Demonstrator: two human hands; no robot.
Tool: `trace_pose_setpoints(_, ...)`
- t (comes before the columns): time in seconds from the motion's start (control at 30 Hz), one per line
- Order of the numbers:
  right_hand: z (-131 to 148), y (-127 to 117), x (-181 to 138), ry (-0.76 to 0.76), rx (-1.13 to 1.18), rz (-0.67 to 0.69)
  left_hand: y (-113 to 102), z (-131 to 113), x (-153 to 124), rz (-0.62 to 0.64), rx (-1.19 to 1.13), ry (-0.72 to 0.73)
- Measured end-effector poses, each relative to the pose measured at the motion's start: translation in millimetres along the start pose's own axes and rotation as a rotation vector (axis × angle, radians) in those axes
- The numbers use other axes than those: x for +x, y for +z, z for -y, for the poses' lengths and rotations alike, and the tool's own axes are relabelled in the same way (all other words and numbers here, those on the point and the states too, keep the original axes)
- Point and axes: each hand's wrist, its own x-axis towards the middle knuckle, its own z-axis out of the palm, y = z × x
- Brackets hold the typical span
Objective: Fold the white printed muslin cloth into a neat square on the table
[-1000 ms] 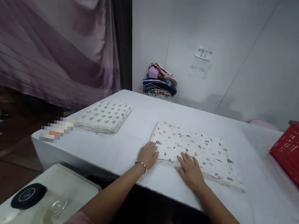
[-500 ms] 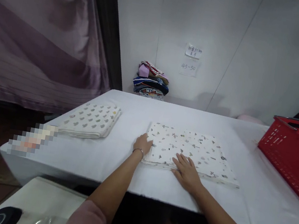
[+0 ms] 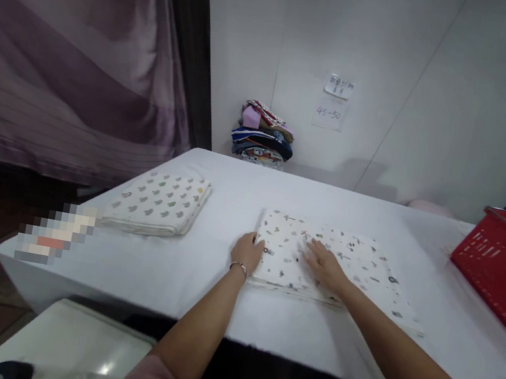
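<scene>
A folded white cloth [image 3: 284, 260] with small printed trees and animals lies flat on the white-covered table [image 3: 209, 299] before me. My left hand [image 3: 248, 252], with a bracelet at the wrist, grips the cloth's left edge, thumb on the near side of the fold. Its other fingers are partly hidden. Flat on top of the cloth, near the middle, rests my right hand [image 3: 324, 264], fingers stretched out and holding nothing. Further left sits a second folded cloth [image 3: 160, 202], white with grey-green leaf-like prints, apart from both hands.
A red plastic basket [image 3: 502, 273] stands at the table's right end. Behind the far edge rises a stack of folded fabrics [image 3: 265, 136] against the wall. Paper signs [image 3: 330, 113] hang above. A mauve curtain [image 3: 76, 54] hangs at left; a white surface [image 3: 79, 342] is below.
My right hand has slid from the cloth's near edge up onto its middle. My left hand stays at the left edge. The whole view has shifted slightly.
</scene>
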Motion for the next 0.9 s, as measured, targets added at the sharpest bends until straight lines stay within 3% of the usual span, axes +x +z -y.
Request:
trace_pose_setpoints(0.2,19.0,5.1,76.4,0.039,-0.169,0.029,-1.7,1.8,3.5,0.001,-0.079,-0.044)
trace_pose_setpoints(0.37,21.0,22.2,114.8,0.037,-0.271,0.023,-1.7,1.6,4.0,0.010,-0.029,-0.001)
trace_pose_setpoints(0.57,8.7,37.0,124.3,0.069,-0.294,0.066,0.5,1.0,4.1,0.023,0.032,0.010)
trace_pose_setpoints(0.9,20.6,38.4,126.8,0.079,-0.224,-0.011,5.5,3.2,4.6,0.008,0.029,0.017)
